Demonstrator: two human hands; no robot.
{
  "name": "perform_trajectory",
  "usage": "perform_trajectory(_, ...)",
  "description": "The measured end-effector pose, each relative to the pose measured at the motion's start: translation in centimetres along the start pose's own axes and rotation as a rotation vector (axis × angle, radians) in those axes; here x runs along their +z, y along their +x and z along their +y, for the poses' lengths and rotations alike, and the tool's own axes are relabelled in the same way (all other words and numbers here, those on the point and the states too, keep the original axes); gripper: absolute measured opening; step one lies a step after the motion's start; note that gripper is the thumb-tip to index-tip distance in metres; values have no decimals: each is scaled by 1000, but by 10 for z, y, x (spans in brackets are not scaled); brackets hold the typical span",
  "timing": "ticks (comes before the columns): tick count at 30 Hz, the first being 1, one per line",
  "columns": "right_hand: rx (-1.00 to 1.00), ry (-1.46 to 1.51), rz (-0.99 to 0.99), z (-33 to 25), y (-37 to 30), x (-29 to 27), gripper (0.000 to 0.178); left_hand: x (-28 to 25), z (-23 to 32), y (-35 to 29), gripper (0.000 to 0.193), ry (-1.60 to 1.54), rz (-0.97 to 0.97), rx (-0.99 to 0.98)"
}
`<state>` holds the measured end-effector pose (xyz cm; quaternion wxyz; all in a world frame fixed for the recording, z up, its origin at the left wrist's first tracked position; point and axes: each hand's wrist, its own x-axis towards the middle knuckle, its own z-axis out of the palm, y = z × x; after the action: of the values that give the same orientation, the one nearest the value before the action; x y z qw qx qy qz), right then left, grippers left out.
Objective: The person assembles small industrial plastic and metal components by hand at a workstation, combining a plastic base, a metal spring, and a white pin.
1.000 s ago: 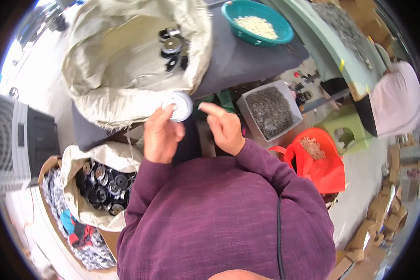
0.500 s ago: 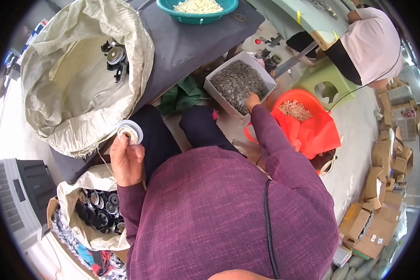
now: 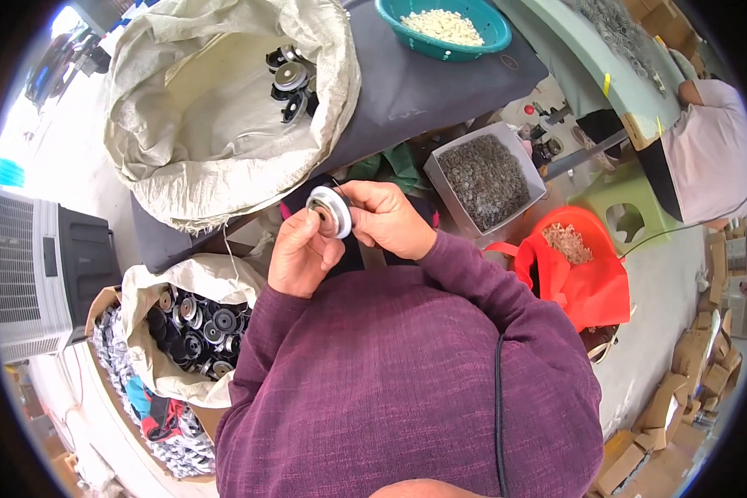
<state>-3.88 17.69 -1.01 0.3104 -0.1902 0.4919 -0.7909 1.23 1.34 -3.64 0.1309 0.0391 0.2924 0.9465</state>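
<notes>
In front of my body, my left hand point(image 3: 301, 259) pinches a round white and silver wheel-like part point(image 3: 330, 211) by its near side, tilted with a brownish centre showing. My right hand point(image 3: 397, 222) is at the far side of this part, thumb and fingers closed together. A thin dark bit shows by its fingertips, too small to name. To the right stands a white box point(image 3: 471, 230) filled with small grey pieces point(image 3: 485, 178). Left of my arm, an open sack point(image 3: 224, 270) holds several similar black and silver round parts point(image 3: 192, 342).
A large pale sack point(image 3: 149, 108) with a few round parts lies on the dark-covered table point(image 3: 407, 100), beside a teal basin point(image 3: 490, 46) of cream pieces. On the right are a red bucket point(image 3: 602, 236), a green stool point(image 3: 656, 203) and a seated person point(image 3: 710, 149). Cartons point(image 3: 668, 390) line the right side.
My right hand has left the white box and come to the round part. My left hand has moved right with that part. The view has shifted, so the surroundings appear moved rightward.
</notes>
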Motion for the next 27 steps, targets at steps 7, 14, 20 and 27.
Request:
perform_trajectory(7,-260,-224,254,18,3,8,13,24,11,-1,27,122,187,116)
perform_trajectory(14,-483,-725,248,1,0,-2,13,10,22,-3,14,713,363,165)
perform_trajectory(20,-687,-989,105,-2,3,-1,14,14,11,-1,15,853,182,134)
perform_trajectory(27,-375,-349,639,-101,43,-49,9,-9,27,-14,26,441,384,271)
